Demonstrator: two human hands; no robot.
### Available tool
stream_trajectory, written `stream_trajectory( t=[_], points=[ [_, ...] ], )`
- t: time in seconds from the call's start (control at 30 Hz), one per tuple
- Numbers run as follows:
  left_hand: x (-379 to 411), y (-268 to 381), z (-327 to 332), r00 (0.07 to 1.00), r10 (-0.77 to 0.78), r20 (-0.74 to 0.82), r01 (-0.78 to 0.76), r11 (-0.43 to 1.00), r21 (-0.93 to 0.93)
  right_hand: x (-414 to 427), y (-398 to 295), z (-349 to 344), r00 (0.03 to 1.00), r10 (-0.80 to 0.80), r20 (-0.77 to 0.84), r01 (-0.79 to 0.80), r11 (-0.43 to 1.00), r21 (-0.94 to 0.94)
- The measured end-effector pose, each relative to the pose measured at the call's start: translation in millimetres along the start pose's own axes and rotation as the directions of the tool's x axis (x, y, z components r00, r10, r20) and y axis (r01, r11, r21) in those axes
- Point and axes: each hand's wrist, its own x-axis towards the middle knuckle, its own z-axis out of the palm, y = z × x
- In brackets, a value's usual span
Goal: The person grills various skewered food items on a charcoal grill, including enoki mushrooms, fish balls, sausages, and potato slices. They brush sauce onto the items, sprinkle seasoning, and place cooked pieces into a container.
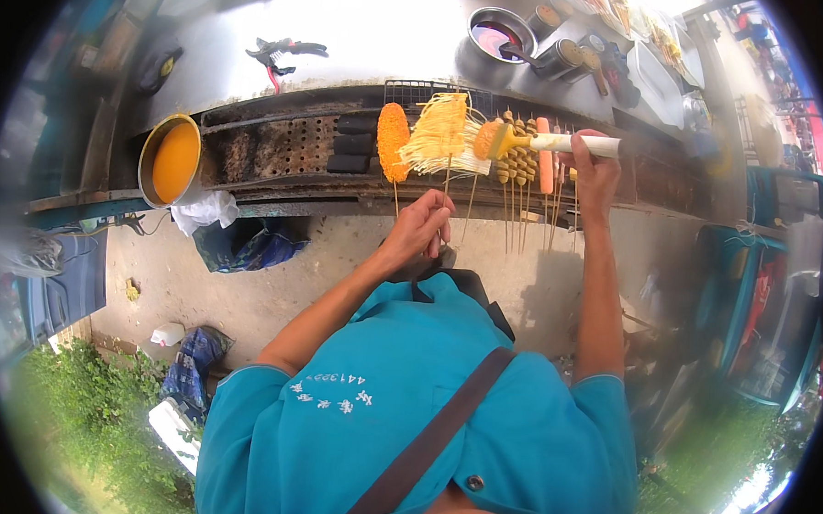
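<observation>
My left hand [423,224] pinches the thin stick of an enoki mushroom skewer [436,130], whose pale strands fan out over the grill. A basting brush [551,142] with a white handle is in my right hand [594,172], held level. Its yellowish bristles are at the right side of the enoki; whether they touch it I cannot tell. Left of the enoki lies an orange, bumpy oblong piece on a stick [392,142]. To the right, partly behind the brush, are several spiral-cut skewers [519,169] and a pink sausage skewer [545,173].
The long charcoal grill [278,144] runs across, with black charcoal blocks [351,144] at its middle. A pot of orange sauce [176,163] stands at its left end. Beyond are black-handled pliers or cutters [282,53], a steel bowl of dark red sauce [502,37] and shaker jars [563,57].
</observation>
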Motion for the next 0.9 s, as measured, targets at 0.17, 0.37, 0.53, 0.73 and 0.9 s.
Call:
stream_trajectory(
  t=[0.17,0.37,0.53,0.73,0.9],
  points=[
    [23.3,-29.8,0.0,0.992,-0.087,-0.096,0.1,0.984,0.145,5.9,-17.6,22.2,0.996,-0.093,-0.012,0.094,0.986,0.136],
    [45.3,-64.8,6.9,0.975,-0.135,-0.178,0.168,0.969,0.181,10.3,-15.2,16.3,0.998,-0.025,0.051,0.022,0.997,0.076],
    [45.7,-66.5,10.7,0.956,-0.173,-0.236,0.23,0.944,0.238,-5.5,-4.7,1.8,0.998,0.002,0.067,-0.004,1.0,0.03],
    [48.7,-67.3,10.8,0.96,-0.15,-0.235,0.208,0.947,0.247,-22.0,8.2,-14.5,0.997,-0.036,0.065,0.028,0.992,0.126],
    [48.1,-66.0,13.0,0.957,-0.157,-0.244,0.218,0.943,0.25,-26.9,3.5,-14.7,0.992,-0.055,0.114,0.046,0.996,0.078]
  ],
)
